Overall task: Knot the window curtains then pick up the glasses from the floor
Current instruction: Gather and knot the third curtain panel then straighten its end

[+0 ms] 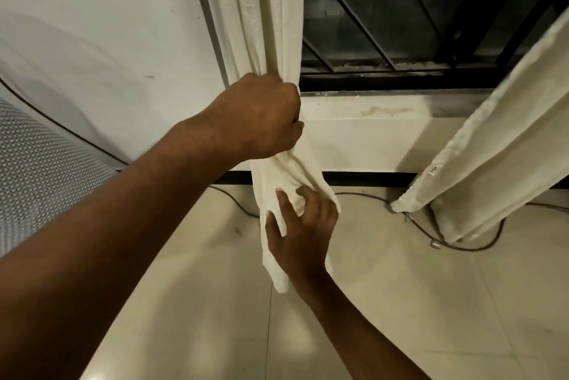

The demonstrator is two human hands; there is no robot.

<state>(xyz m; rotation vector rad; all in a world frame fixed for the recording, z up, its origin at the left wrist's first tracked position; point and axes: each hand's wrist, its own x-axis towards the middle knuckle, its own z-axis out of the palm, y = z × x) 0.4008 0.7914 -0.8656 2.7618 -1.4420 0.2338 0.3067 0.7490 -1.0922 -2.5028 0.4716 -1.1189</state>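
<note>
1. Left curtain: hangs at the left edge of the window, against the wall. Its folds are drawn together into one bundle at about the level of the sill.
2. Left grip: closed as a fist round the bundled left curtain. The folds enter the fist from above and leave it from below, angled toward the lower right.
3. Right grip: positioned below the left grip and slightly to its right, near but not touching it. The back of the hand faces the camera. Its fingers are curled into the cloth of the same curtain and hold its lower length.
4. Cloth between the grips: a short, creased section runs from the underside of the left grip to the fingers of the right grip.
5. Free end: hangs below the right grip, along the left side of the wrist, above the floor. Whether it touches the floor cannot be told.
6. Right curtain: hangs at the right edge of the window, loose and ungathered, well apart from both grips. Its hem lies near the floor. A small label sits on its inner edge.
7. Cable: lies on the floor along the base of the wall, passing behind the left curtain's tail and looping under the right curtain's hem.
8. Perforated panel: stands at the far left, beside the left forearm.
</note>
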